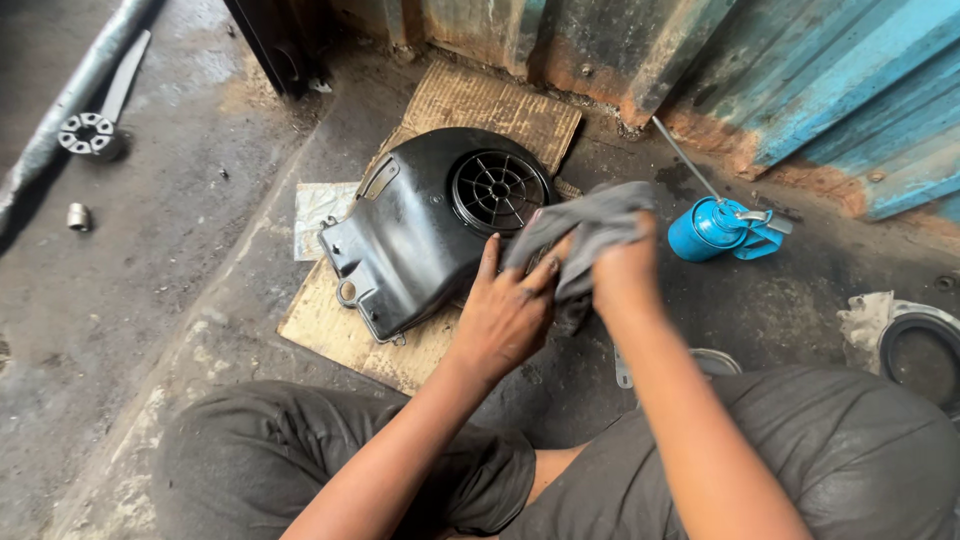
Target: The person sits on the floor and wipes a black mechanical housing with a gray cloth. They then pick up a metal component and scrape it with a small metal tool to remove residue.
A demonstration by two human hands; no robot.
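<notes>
Grey rag [590, 232] was bunched in the right hand [625, 275], fingers closed around it; left hand [505, 315] had fingers spread loosely, tips on the rag's lower folds. Both hands sat just beside a black plastic fan cover [420, 225], which lay on a cardboard sheet [490, 100] on the greasy floor. Blue oil can [715, 230] stood near, right of the hands, by the corrugated metal wall [800, 80].

**Hands: both raised in front of knees**

Left hand [505, 315] fingers spread, palm down, fingertips up against the right. Right hand [622, 272] curled into a closed grasp. Forearms angle inward from bottom frame, wrists nearly touching.
</notes>
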